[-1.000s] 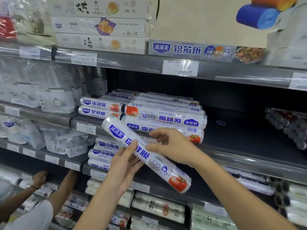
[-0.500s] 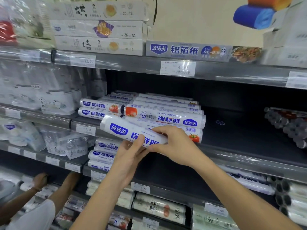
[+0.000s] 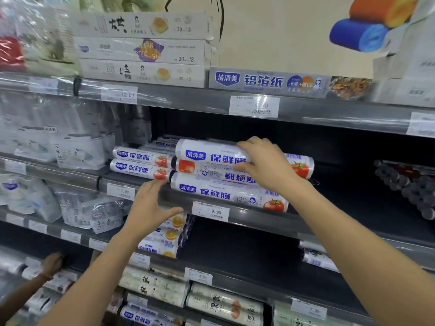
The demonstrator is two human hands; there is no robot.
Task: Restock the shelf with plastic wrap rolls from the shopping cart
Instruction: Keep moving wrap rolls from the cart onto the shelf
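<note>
Tilted roll (image 3: 207, 153) now level atop the stack (image 3: 223, 194), nearly stocked; right hand (image 3: 268, 166) grips it, left hand (image 3: 148, 208) off, open below the stack.

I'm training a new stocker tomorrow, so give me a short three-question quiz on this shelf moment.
1. True or false: the left hand holds nothing.
2. Which hand grips the top roll on the stack: A left, B right, C neither?
3. Fill in: the price tag below the stack reads ____.
Key: 1 true; 2 B, the right hand; 3 9.90.
</note>
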